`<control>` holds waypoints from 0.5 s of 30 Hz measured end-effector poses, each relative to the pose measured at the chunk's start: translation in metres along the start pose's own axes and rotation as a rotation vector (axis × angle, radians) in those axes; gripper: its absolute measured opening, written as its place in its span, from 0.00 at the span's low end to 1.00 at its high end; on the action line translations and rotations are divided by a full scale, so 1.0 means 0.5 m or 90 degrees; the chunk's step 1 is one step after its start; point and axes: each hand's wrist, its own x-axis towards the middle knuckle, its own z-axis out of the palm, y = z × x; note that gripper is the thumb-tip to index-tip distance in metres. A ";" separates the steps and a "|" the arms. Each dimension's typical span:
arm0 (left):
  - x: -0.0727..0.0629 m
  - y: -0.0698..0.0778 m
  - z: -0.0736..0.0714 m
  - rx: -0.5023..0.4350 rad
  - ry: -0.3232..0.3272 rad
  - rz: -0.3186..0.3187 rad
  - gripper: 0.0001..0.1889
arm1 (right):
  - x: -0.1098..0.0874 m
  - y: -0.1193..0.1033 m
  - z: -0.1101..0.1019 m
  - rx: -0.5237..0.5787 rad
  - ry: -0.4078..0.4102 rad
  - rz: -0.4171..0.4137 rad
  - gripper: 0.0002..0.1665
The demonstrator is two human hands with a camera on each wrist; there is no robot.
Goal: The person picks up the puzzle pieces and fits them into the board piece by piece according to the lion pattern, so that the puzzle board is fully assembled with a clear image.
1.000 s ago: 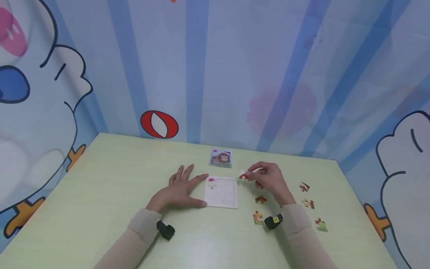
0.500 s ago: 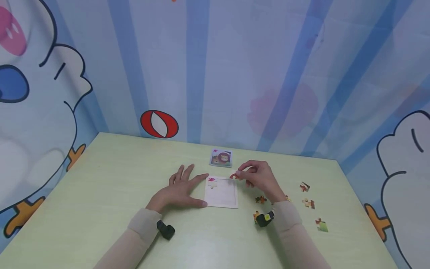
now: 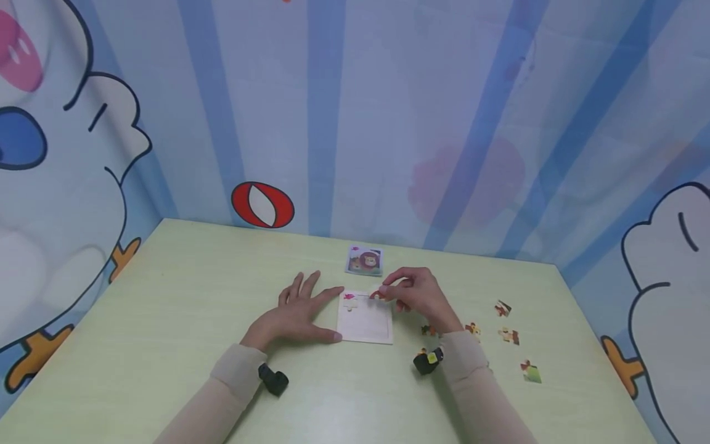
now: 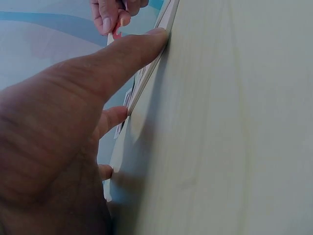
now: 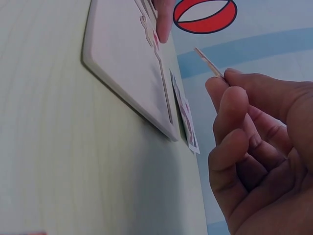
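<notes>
A white square puzzle tray (image 3: 366,327) lies flat on the table, with one puzzle piece (image 3: 350,303) set in its far left corner. My left hand (image 3: 296,316) is spread beside it; thumb and index fingertip touch the tray's left edge. Above the tray's far side, my right hand (image 3: 417,296) pinches a red and white puzzle piece (image 3: 377,295) between thumb and index finger. In the right wrist view that held puzzle piece (image 5: 209,62) is seen nearly edge-on, raised clear of the tray (image 5: 124,68). Beyond the tray lies a picture card (image 3: 364,261) showing a lion.
Several loose puzzle pieces lie to the right, among them a piece with green (image 3: 530,372), a brown and cream piece (image 3: 508,335) and a small dark piece (image 3: 503,308). Others are partly hidden by the right wrist and sleeve. A printed curtain (image 3: 377,123) stands behind the table (image 3: 222,265).
My right hand has carried the pinched puzzle piece leftward, from right of the tray to over its far side. The left hand and tray have stayed put.
</notes>
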 end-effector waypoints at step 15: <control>-0.004 0.000 -0.001 0.005 0.011 0.010 0.53 | 0.020 0.005 0.035 -0.031 -0.019 0.012 0.10</control>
